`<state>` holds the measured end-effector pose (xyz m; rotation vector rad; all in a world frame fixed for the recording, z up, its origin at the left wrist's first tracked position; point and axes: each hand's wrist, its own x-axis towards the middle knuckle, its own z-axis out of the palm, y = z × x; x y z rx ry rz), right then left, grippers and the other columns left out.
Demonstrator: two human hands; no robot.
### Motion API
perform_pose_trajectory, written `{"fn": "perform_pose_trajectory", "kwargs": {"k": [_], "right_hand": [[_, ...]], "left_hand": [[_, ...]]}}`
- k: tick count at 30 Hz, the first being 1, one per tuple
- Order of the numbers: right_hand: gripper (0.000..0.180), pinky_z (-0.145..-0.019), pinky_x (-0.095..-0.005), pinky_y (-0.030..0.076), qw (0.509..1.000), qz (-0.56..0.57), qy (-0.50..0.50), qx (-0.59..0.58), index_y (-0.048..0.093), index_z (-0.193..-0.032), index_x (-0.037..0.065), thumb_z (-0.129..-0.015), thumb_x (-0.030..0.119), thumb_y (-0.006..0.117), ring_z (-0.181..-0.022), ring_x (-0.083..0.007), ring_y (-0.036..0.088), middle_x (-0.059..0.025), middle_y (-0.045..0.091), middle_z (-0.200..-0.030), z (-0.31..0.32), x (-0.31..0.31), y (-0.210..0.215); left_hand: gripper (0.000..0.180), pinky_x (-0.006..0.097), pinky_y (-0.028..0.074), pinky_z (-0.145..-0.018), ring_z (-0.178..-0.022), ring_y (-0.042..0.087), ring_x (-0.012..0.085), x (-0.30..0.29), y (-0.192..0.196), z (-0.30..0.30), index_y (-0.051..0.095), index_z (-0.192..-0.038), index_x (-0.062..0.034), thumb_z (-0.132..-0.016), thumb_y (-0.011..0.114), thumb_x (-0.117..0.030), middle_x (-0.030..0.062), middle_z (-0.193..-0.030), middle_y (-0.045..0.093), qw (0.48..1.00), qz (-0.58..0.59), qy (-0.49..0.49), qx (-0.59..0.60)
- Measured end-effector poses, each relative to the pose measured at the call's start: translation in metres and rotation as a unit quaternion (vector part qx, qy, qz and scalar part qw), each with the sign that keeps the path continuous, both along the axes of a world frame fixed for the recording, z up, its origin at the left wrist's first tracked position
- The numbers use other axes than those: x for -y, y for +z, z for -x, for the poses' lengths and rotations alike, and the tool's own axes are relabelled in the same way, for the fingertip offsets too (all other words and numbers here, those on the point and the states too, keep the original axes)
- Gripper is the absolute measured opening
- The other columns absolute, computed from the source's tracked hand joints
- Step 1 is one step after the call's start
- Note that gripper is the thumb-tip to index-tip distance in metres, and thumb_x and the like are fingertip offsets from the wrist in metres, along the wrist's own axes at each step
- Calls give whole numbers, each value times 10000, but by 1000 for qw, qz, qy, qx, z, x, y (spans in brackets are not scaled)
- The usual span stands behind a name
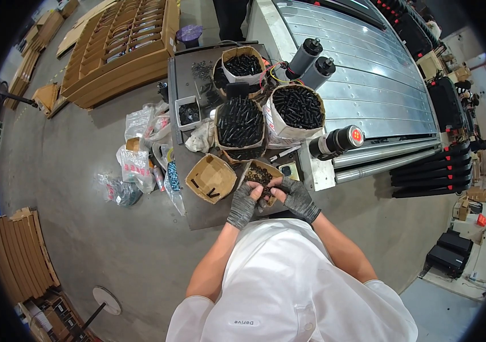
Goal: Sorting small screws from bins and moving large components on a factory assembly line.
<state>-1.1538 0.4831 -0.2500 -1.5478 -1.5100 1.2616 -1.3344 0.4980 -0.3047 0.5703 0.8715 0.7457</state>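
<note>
My left hand (245, 204) and my right hand (295, 199), both in grey fingerless gloves, meet over a small cardboard box (277, 171) at the table's near edge. Small dark and brassy ring-like parts (259, 172) lie inside it. Thumbs and fingers of both hands are pinched close together; whatever they hold is too small to name. Left of them, an open cardboard box (213, 171) contains a few short black rod-like pieces (213, 192). Beyond it, a box heaped with black cylindrical parts (240, 122) stands beside another full one (297, 107).
A white tray (189, 112) with dark bits and a crumpled white cloth (200, 137) sit at the table's left. Dark motor-like cylinders (337, 142) rest near the metal roller conveyor (362, 80) at right. Plastic bags (137, 165) hang or lie by the left edge.
</note>
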Motion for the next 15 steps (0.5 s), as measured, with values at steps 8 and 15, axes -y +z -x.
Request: {"fn": "perform_pose_trajectory", "kwargs": {"k": [8, 15], "right_hand": [[174, -835, -292, 473, 994, 86, -6, -71, 642, -966, 3, -853, 134, 624, -887, -127, 587, -53, 651, -928, -7, -7, -5], [205, -774, -281, 483, 996, 81, 12, -25, 660, -948, 23, -819, 182, 671, -796, -129, 610, -41, 668, -849, -9, -9, -13]], "left_hand": [[157, 247, 490, -554, -685, 614, 114, -1, -7, -4, 562, -969, -32, -941, 574, -186, 39, -791, 624, 997, -64, -3, -34], [150, 245, 488, -545, -682, 612, 110, 0, -11, -4, 593, -1002, -27, -928, 590, -158, 31, -796, 624, 996, -78, -15, -44]]}}
